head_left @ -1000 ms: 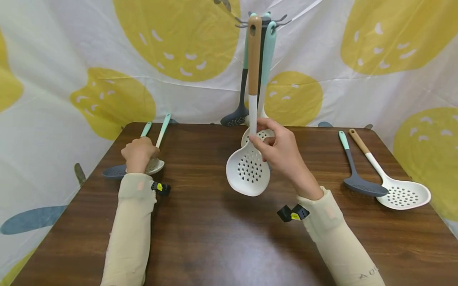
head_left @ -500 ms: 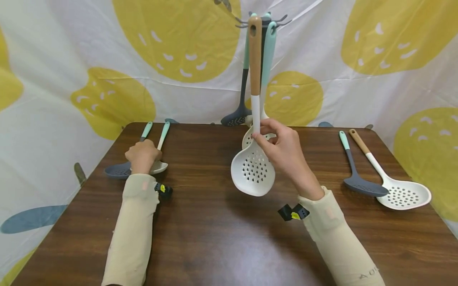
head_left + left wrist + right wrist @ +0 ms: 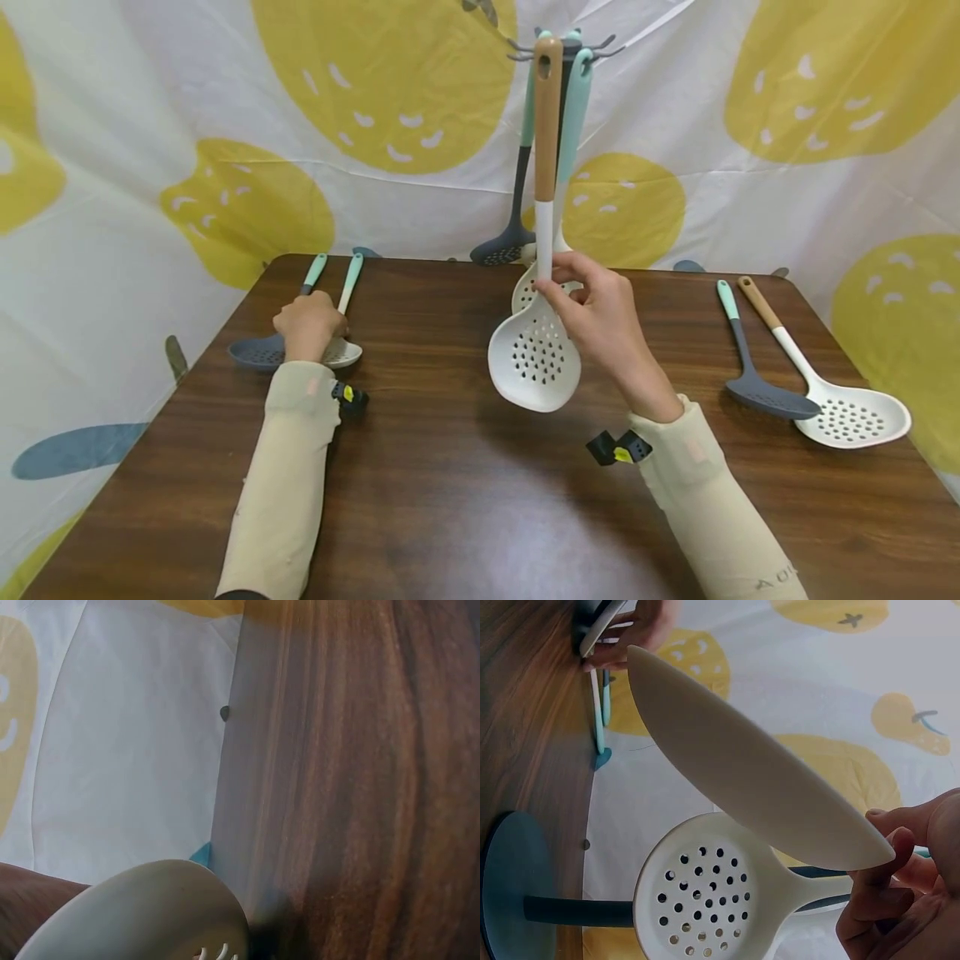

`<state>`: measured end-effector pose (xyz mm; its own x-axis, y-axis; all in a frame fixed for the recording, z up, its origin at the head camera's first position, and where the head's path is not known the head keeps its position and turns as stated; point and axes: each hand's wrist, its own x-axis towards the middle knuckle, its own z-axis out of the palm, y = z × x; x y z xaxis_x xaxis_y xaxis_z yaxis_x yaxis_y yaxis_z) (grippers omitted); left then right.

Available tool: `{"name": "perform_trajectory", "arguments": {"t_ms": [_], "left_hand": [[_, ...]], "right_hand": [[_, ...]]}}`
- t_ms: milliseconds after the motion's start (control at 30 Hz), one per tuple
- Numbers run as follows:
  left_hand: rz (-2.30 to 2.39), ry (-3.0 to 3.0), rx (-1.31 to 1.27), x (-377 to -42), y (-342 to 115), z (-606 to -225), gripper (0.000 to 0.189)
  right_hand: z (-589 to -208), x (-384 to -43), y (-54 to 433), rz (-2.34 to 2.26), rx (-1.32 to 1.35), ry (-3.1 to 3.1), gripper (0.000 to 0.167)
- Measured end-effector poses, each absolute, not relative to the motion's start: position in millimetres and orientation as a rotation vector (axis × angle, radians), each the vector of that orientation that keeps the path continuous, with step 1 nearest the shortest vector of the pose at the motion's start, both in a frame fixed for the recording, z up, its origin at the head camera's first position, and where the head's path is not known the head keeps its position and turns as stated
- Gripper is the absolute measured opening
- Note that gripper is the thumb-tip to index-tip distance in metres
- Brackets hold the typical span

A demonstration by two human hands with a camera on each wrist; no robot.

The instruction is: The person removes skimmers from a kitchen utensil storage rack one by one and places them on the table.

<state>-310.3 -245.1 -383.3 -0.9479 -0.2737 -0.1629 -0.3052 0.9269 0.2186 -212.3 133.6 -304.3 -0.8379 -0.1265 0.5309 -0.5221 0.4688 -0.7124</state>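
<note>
My right hand (image 3: 600, 312) pinches a white skimmer (image 3: 534, 358) low on its neck, with the wood-look handle pointing up. The skimmer's handle overlaps the utensil stand (image 3: 572, 50) in the head view; its top is level with the hooks. My left hand (image 3: 309, 325) is at the far left, fingers curled down round a white mint-handled skimmer (image 3: 345, 353); the head of that skimmer (image 3: 142, 915) shows close up in the left wrist view. Beside it lies a dark grey mint-handled skimmer (image 3: 255, 352), partly hidden by the left hand.
A grey skimmer (image 3: 765, 396) and a white one with a wood-look handle (image 3: 855, 417) overlap on the table's right side. From the stand hang a grey mint-handled skimmer (image 3: 502, 247) and a white one (image 3: 705, 889). A patterned cloth (image 3: 420, 208) rises behind the brown table (image 3: 450, 483).
My right hand's white skimmer has shifted slightly right, its handle closer in front of the stand. The left hand has moved a little right. The head view has turned slightly.
</note>
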Motion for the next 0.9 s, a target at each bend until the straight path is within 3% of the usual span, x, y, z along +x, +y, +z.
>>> {"name": "perform_trajectory", "arguments": {"t_ms": [900], "left_hand": [[0.423, 3.002, -0.442, -309.5, -234.7, -379.1, 0.043]], "right_hand": [[-300.0, -210.6, 146.4, 1.324, 0.565, -2.164, 0.023]]}}
